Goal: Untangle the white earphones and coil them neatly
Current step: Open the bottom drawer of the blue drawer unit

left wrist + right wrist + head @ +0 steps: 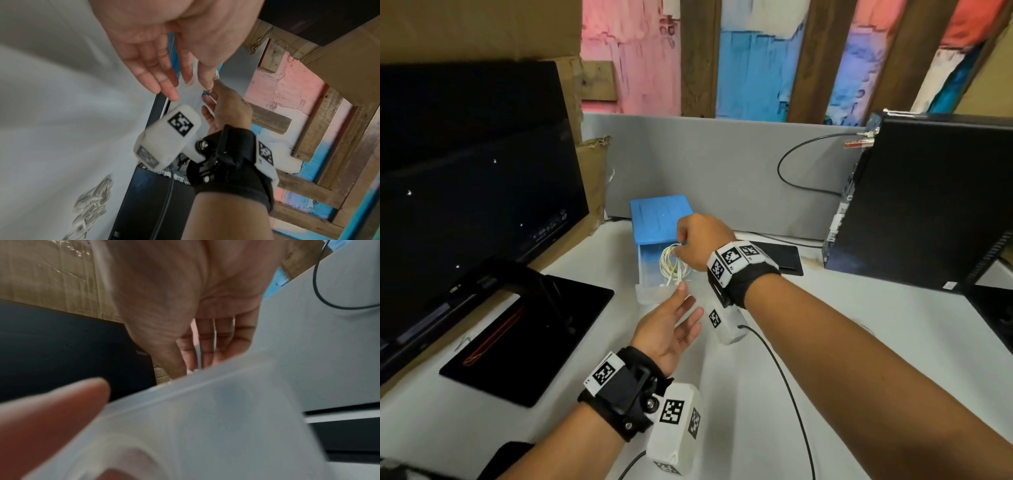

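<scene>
R hand [702, 240] reaches into the translucent drawer [654, 291], fingers curled, pinching a strand of the white earphones [673, 262]; the bundle sits tangled inside the pulled-out drawer, partly lifted. L hand [671, 325] is palm-up w/ fingers spread and relaxed, thumb tip at the drawer's front lip, holding nothing. R wrist view is blurred, mostly drawer wall + palm.

Drawer slides out of a small blue box [659, 217] on a white desk [859, 342], backed by a grey partition [705, 164]. Behind that: wooden posts and pink/blue painted panels. Cardboard sits behind the monitor.

Around: dark monitor [476, 178] at L w/ its black stand base [527, 339], black PC tower [928, 205] at R w/ black cable [794, 161] looping to its rear, flat black pad [780, 257] behind R wrist. L wrist view shows a second white cable tangle [92, 204] lying on the desk, blurred.
</scene>
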